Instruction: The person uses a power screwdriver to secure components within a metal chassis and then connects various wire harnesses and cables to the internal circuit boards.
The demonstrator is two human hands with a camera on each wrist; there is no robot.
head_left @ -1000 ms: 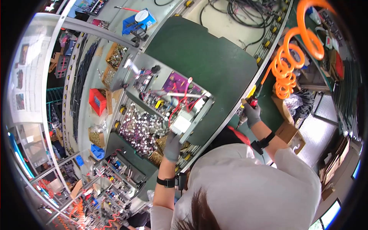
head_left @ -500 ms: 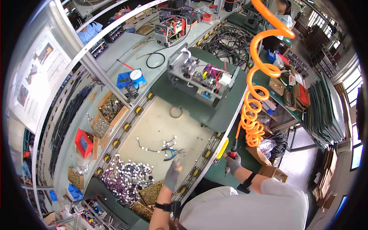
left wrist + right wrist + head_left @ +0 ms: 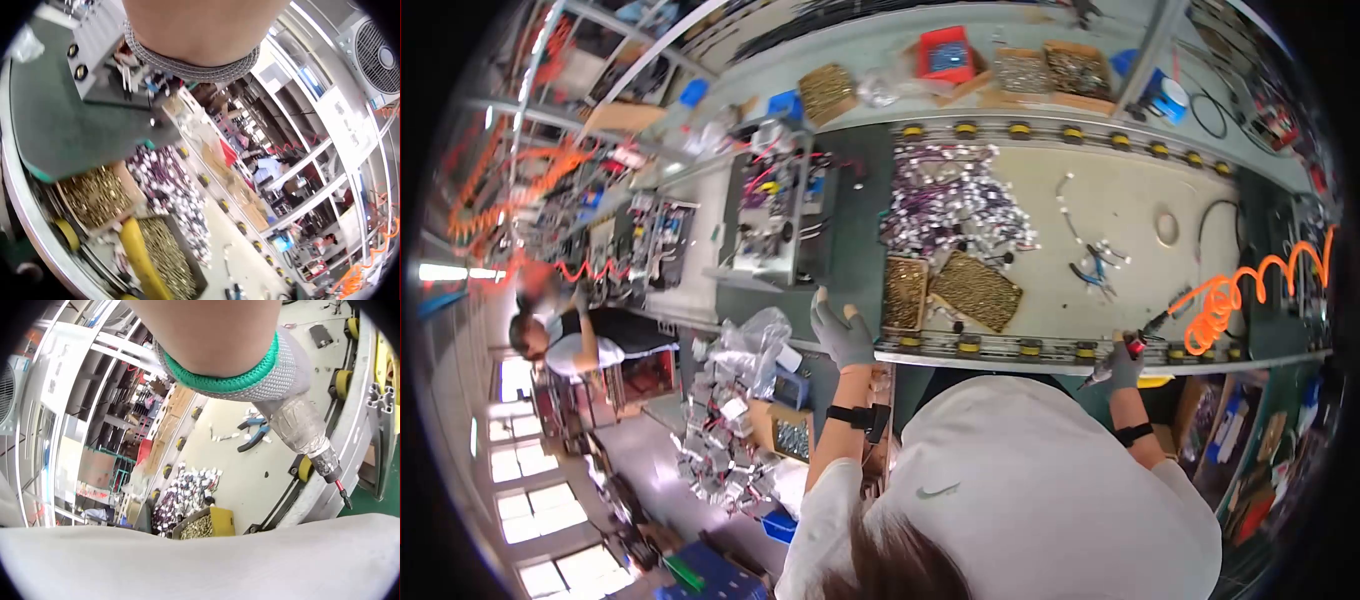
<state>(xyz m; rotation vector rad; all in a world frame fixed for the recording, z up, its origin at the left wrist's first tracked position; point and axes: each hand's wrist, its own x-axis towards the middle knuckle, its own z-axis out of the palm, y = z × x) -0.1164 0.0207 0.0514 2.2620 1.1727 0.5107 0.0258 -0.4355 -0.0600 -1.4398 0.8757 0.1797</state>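
Observation:
My gloved left hand (image 3: 843,335) reaches over the front rail with its fingers spread and nothing held. It is nearest to an open metal chassis (image 3: 775,265) with wires and parts inside, which sits on a dark green board (image 3: 862,270). In the left wrist view the chassis (image 3: 103,53) shows at the upper left, beyond the glove cuff. By the rail on the right, my gloved right hand (image 3: 1118,368) grips a power screwdriver (image 3: 300,425). Its bit (image 3: 344,497) points down and away from the chassis. An orange coiled hose (image 3: 1220,310) runs toward the tool.
Right of the board lie a heap of white-tipped cables (image 3: 960,200), boxes of brass-coloured small parts (image 3: 978,290), blue-handled pliers (image 3: 1090,275) and a ring (image 3: 1167,229). Rollers (image 3: 1020,130) line both rails. Bins and boxes, including a red bin (image 3: 945,55), stand along the far shelf.
The view has turned left. One second ago my left hand was at a chassis, which then stood farther along the line; now that hand is near another chassis. My right hand keeps the screwdriver.

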